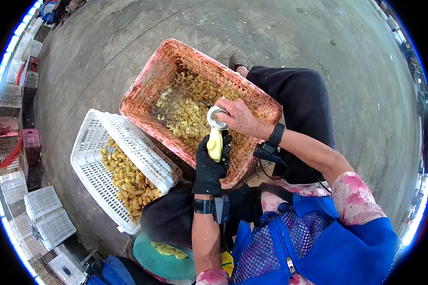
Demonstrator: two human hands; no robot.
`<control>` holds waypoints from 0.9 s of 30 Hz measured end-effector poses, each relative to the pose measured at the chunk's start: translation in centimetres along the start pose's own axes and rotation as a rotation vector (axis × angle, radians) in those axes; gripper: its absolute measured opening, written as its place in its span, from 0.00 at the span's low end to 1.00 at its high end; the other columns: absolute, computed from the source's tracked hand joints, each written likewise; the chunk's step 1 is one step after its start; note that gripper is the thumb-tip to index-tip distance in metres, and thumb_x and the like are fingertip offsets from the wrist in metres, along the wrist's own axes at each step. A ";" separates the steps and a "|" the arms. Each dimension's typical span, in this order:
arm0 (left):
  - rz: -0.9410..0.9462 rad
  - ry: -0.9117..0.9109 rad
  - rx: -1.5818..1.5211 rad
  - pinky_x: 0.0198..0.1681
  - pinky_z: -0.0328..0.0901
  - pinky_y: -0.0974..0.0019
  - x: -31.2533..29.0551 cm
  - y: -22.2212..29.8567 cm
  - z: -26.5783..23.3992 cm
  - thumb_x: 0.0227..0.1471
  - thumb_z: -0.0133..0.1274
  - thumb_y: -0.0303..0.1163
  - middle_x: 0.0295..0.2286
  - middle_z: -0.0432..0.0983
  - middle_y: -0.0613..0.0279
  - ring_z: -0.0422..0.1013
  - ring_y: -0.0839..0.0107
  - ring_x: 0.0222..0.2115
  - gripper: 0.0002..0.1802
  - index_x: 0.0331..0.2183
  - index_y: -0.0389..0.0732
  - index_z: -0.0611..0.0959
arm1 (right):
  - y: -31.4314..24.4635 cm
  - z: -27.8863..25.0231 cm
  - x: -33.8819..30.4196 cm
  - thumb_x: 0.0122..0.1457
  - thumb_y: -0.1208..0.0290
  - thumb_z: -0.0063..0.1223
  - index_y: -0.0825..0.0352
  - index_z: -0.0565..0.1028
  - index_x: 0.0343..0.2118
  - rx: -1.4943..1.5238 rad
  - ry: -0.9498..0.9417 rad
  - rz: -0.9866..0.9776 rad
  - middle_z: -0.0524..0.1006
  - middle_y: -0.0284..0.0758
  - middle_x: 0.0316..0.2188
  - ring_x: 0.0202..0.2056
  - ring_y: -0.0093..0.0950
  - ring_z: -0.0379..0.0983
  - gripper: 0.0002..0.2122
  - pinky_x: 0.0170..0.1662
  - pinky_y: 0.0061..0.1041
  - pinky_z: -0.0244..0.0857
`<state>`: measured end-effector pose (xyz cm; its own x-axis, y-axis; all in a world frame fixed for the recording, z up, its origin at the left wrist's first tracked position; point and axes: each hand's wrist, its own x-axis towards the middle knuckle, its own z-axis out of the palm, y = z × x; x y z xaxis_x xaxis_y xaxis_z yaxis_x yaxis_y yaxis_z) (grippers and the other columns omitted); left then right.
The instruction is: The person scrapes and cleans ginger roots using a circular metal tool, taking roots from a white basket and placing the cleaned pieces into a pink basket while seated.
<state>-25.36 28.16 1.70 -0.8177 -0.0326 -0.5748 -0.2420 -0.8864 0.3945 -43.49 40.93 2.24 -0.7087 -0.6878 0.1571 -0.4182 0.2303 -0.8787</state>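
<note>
My left hand [209, 167], in a black glove, is closed around a peeled, pale yellow piece of ginger [215, 147] that points away from me. My bare right hand [241, 118] grips a ring-shaped metal peeling tool [218, 126] at the far end of this piece. A short dark part sticks out past the right fingers; exactly how the tool meets the ginger cannot be made out. Both hands are over a stained pink crate [152, 71], whose bottom is strewn with ginger peelings [190, 116].
Left of the pink crate, a tilted white plastic crate [88, 145] holds unpeeled ginger [128, 178]. A teal basin [159, 266] with peeled pieces [169, 250] stands by my left leg. Stacked crates [47, 213] line the far left. Wrist devices [218, 209] have cables trailing from them.
</note>
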 end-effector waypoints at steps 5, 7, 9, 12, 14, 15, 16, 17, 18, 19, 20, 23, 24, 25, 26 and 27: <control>-0.117 0.127 -0.120 0.35 0.82 0.66 1.4 -0.4 -1.3 0.72 0.48 0.55 0.49 0.88 0.45 0.86 0.60 0.39 0.33 0.62 0.38 0.81 | 0.8 0.1 0.5 0.67 0.67 0.64 0.64 0.79 0.44 -0.153 -0.082 -0.108 0.79 0.49 0.24 0.28 0.52 0.81 0.09 0.33 0.48 0.72; -0.223 0.011 -0.251 0.32 0.81 0.67 1.6 -0.6 -3.0 0.72 0.48 0.56 0.48 0.88 0.45 0.86 0.60 0.37 0.33 0.60 0.37 0.82 | 0.3 0.2 0.2 0.69 0.69 0.62 0.68 0.79 0.46 -0.066 -0.041 -0.107 0.80 0.47 0.28 0.29 0.50 0.81 0.09 0.33 0.43 0.72; 0.053 0.016 0.109 0.28 0.79 0.68 2.0 -2.1 -4.1 0.71 0.48 0.56 0.45 0.88 0.46 0.85 0.63 0.32 0.34 0.60 0.36 0.82 | 0.0 0.7 -0.6 0.70 0.69 0.62 0.69 0.80 0.45 -0.063 -0.067 -0.125 0.80 0.45 0.29 0.29 0.47 0.82 0.09 0.33 0.41 0.73; 0.008 -0.116 0.024 0.23 0.75 0.70 2.1 -1.2 -6.2 0.70 0.48 0.56 0.41 0.87 0.50 0.80 0.68 0.24 0.36 0.62 0.34 0.80 | -0.3 1.1 -1.3 0.70 0.67 0.61 0.67 0.80 0.44 -0.136 -0.126 -0.205 0.80 0.44 0.30 0.29 0.44 0.83 0.08 0.34 0.41 0.75; -0.353 -0.284 -0.467 0.21 0.73 0.71 1.8 -0.6 -6.4 0.70 0.47 0.55 0.39 0.86 0.52 0.77 0.71 0.21 0.37 0.63 0.32 0.79 | 0.6 0.2 0.0 0.69 0.65 0.62 0.66 0.79 0.41 -0.149 -0.141 -0.184 0.81 0.43 0.29 0.29 0.44 0.83 0.09 0.34 0.42 0.74; -0.351 -0.163 -0.358 0.20 0.72 0.71 1.6 -0.2 -3.4 0.69 0.49 0.54 0.37 0.85 0.52 0.76 0.72 0.21 0.35 0.61 0.33 0.81 | 2.4 -1.1 0.3 0.68 0.64 0.62 0.66 0.79 0.39 -0.163 -0.118 -0.123 0.81 0.43 0.28 0.29 0.44 0.83 0.09 0.35 0.43 0.74; -0.338 -0.106 -0.302 0.19 0.71 0.71 1.4 0.2 -2.3 0.68 0.49 0.53 0.36 0.85 0.53 0.75 0.72 0.21 0.34 0.59 0.33 0.82 | 2.9 -1.5 0.9 0.67 0.63 0.62 0.66 0.78 0.38 -0.152 -0.105 -0.085 0.81 0.43 0.28 0.29 0.43 0.82 0.10 0.35 0.44 0.74; -0.326 -0.046 -0.248 0.18 0.71 0.71 1.3 0.5 -1.5 0.67 0.50 0.52 0.34 0.85 0.53 0.75 0.73 0.20 0.33 0.58 0.34 0.83 | 3.0 -1.5 0.8 0.67 0.63 0.62 0.66 0.78 0.37 -0.186 -0.109 -0.081 0.81 0.42 0.28 0.30 0.42 0.82 0.10 0.35 0.44 0.74; -0.352 -0.049 -0.326 0.18 0.70 0.71 1.1 0.9 -1.8 0.67 0.49 0.52 0.36 0.85 0.52 0.75 0.73 0.20 0.34 0.59 0.34 0.82 | 2.7 -1.2 1.1 0.67 0.63 0.62 0.66 0.78 0.37 -0.215 -0.113 -0.083 0.81 0.42 0.29 0.30 0.41 0.83 0.11 0.36 0.43 0.74; -0.362 -0.050 -0.365 0.18 0.70 0.71 0.9 1.1 -1.9 0.67 0.48 0.53 0.37 0.86 0.51 0.75 0.73 0.20 0.34 0.60 0.35 0.82 | 2.4 -0.9 0.9 0.67 0.63 0.62 0.67 0.78 0.37 -0.176 -0.087 -0.041 0.81 0.42 0.29 0.31 0.42 0.83 0.11 0.36 0.43 0.74; -0.374 -0.053 -0.404 0.17 0.70 0.71 0.9 1.2 -1.9 0.67 0.48 0.53 0.38 0.86 0.51 0.75 0.72 0.20 0.34 0.61 0.35 0.82 | 2.2 -0.9 1.0 0.66 0.63 0.62 0.67 0.78 0.37 -0.157 -0.076 -0.020 0.81 0.43 0.29 0.32 0.42 0.83 0.11 0.36 0.43 0.74; -0.173 -0.129 -0.215 0.26 0.75 0.72 0.6 0.1 -1.4 0.71 0.53 0.39 0.47 0.87 0.46 0.83 0.70 0.30 0.28 0.63 0.31 0.78 | 1.7 -1.0 0.8 0.66 0.62 0.63 0.69 0.78 0.38 -0.058 -0.064 0.038 0.81 0.44 0.30 0.32 0.45 0.83 0.12 0.37 0.43 0.74; -0.042 -0.090 -0.010 0.30 0.77 0.71 0.5 -0.2 -1.5 0.68 0.56 0.31 0.49 0.87 0.46 0.85 0.68 0.34 0.24 0.61 0.32 0.79 | 1.1 -0.8 1.0 0.66 0.62 0.63 0.69 0.78 0.38 -0.028 -0.071 0.045 0.82 0.45 0.30 0.32 0.45 0.82 0.13 0.37 0.44 0.74; 0.020 -0.070 0.089 0.32 0.78 0.70 0.4 -0.2 -1.6 0.67 0.58 0.27 0.51 0.87 0.45 0.86 0.67 0.36 0.23 0.61 0.32 0.79 | -0.3 -1.1 0.8 0.67 0.63 0.62 0.69 0.78 0.39 -0.011 -0.073 0.047 0.81 0.46 0.30 0.33 0.47 0.82 0.13 0.37 0.44 0.74; 0.082 -0.045 0.190 0.35 0.79 0.69 0.5 -0.3 -1.7 0.65 0.60 0.22 0.52 0.87 0.45 0.87 0.66 0.38 0.22 0.60 0.32 0.80 | -1.1 -1.0 0.5 0.67 0.63 0.62 0.70 0.78 0.39 -0.001 -0.077 0.048 0.81 0.46 0.30 0.33 0.48 0.82 0.13 0.37 0.44 0.74; 0.065 -0.043 0.241 0.38 0.79 0.68 0.6 -0.1 -1.7 0.63 0.61 0.18 0.50 0.87 0.47 0.87 0.65 0.39 0.22 0.58 0.33 0.80 | -1.5 -1.3 0.0 0.67 0.63 0.62 0.70 0.78 0.40 0.004 -0.071 0.053 0.80 0.47 0.30 0.33 0.49 0.82 0.13 0.37 0.44 0.74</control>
<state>-24.92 27.43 0.16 -0.8556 -0.0617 -0.5139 -0.3018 -0.7471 0.5922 -43.55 41.49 4.16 -0.6876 -0.7219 0.0778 -0.3789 0.2653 -0.8866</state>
